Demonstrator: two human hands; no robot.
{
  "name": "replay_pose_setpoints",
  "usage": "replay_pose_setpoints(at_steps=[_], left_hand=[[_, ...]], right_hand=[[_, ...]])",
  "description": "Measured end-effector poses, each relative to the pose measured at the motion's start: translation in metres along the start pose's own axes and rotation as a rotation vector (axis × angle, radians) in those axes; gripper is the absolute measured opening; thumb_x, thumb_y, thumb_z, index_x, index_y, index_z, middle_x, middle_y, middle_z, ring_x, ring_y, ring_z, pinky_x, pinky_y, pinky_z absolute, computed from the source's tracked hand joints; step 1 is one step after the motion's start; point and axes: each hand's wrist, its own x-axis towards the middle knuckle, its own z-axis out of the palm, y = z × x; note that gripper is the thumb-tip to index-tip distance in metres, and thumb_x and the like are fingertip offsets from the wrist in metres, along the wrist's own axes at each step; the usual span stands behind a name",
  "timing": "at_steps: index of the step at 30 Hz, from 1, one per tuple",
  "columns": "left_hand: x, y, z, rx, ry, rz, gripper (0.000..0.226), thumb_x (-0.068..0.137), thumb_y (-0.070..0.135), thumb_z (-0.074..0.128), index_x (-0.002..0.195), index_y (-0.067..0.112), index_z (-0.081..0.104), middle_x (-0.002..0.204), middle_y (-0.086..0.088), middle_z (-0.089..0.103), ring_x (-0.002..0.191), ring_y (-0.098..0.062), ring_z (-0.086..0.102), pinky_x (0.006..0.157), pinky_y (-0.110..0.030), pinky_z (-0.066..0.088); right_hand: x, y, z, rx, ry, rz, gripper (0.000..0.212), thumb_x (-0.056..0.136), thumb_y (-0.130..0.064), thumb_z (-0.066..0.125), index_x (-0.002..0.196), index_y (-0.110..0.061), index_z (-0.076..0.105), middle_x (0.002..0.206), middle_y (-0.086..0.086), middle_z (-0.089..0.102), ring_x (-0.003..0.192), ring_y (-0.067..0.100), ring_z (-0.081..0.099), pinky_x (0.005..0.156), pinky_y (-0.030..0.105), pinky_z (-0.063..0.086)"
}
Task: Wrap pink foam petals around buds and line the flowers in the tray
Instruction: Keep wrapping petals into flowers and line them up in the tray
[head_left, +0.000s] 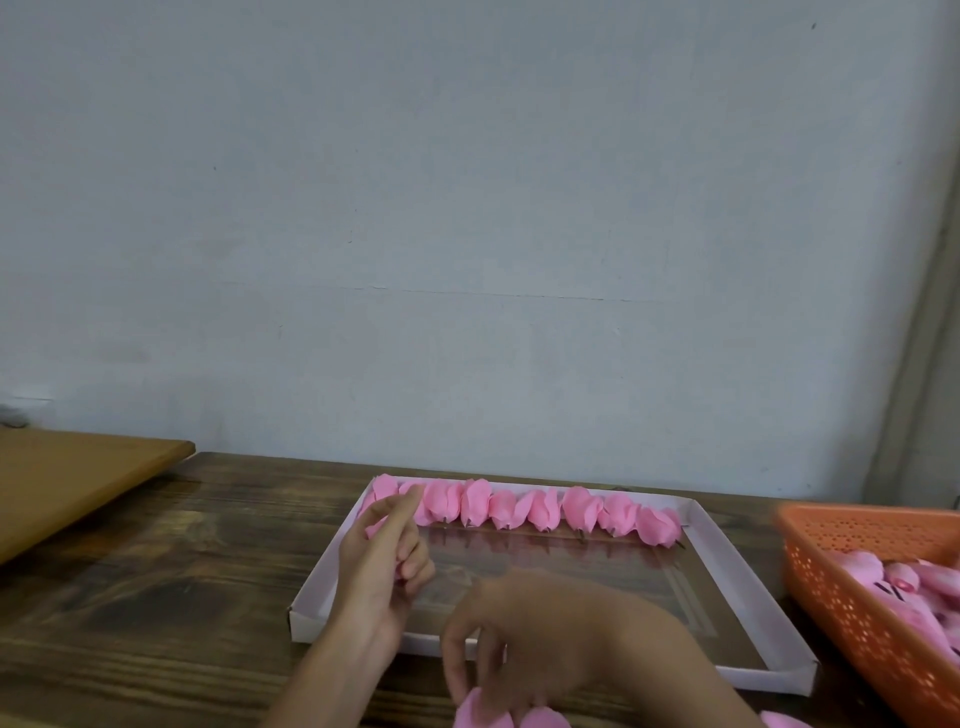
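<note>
Nearest, at the bottom edge, a few loose pink foam petals (496, 716) lie on the tabletop (156, 582), close in so the next one can be picked up without a reach. The right hand (545, 639) arches over them with fingers curled down and tips on the foam; blur hides whether the pinch has closed. Just beyond, the left hand (382, 564) is raised over the tray's near-left corner, forefinger out and the other fingers curled round a sliver of pink, likely a bud (398, 570) held up ready for wrapping. The shallow white tray (743, 577) sits square in front of the person, and a single row of finished flowers (519, 508) runs along its far wall, heads to the back and stems towards the person, packed side by side, probably so that later rows stack forward. Most of the tray floor in front of that row is open, giving both hands room to set down; the low rim should be cleared, not brushed. Right of the tray, close by, an orange basket (857, 603) holds more pink pieces (914, 584). A lighter board (78, 483) lies far left, with a pale wall (467, 208) behind.
</note>
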Motion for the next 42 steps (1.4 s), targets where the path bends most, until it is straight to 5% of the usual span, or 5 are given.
replay_pose_setpoints(at_steps=[10,23,29,36,42], left_hand=[[-0.002,0.001,0.0,0.005,0.004,-0.009,0.024,0.079,0.027,0.081,0.077,0.018,0.058,0.05,0.001,0.031,0.036,-0.01,0.029,0.035,-0.02,0.022],[-0.006,0.002,-0.001,0.212,-0.142,0.025,0.036,0.066,0.046,0.087,0.077,0.018,0.066,0.049,0.002,0.032,0.039,-0.013,0.027,0.04,-0.019,0.024],[-0.017,0.002,0.004,0.435,-0.247,0.005,0.068,0.048,0.07,0.093,0.091,0.02,0.08,0.091,-0.011,0.08,0.081,-0.032,0.075,0.072,-0.044,0.057],[-0.014,0.004,-0.001,0.452,-0.363,-0.022,0.067,0.048,0.062,0.1,0.098,0.021,0.083,0.062,-0.011,0.057,0.042,-0.014,0.034,0.041,-0.022,0.03],[-0.015,0.004,0.002,0.459,-0.343,0.036,0.07,0.038,0.058,0.104,0.095,0.025,0.08,0.067,-0.013,0.068,0.038,-0.014,0.036,0.041,-0.022,0.03]], right_hand=[[-0.002,-0.002,0.0,-0.127,0.027,-0.024,0.017,0.096,-0.024,0.071,0.108,-0.014,0.073,0.117,0.001,0.07,0.108,0.018,0.063,0.08,0.026,0.037],[0.011,0.02,0.005,0.492,0.193,0.06,0.01,0.104,-0.014,0.051,0.101,-0.006,0.057,0.087,0.005,0.061,0.074,0.009,0.055,0.069,0.017,0.045],[0.014,0.042,0.001,0.971,0.66,0.181,0.016,0.1,-0.025,0.047,0.093,-0.018,0.059,0.093,0.002,0.066,0.084,0.018,0.068,0.081,0.037,0.057],[0.017,0.048,-0.002,0.99,0.796,0.23,0.017,0.099,-0.026,0.048,0.085,-0.02,0.056,0.098,0.007,0.061,0.094,0.025,0.063,0.101,0.057,0.053],[0.022,0.049,0.004,0.97,0.769,0.162,0.024,0.087,-0.03,0.081,0.101,-0.018,0.065,0.094,0.001,0.079,0.085,0.012,0.077,0.067,0.028,0.061]])
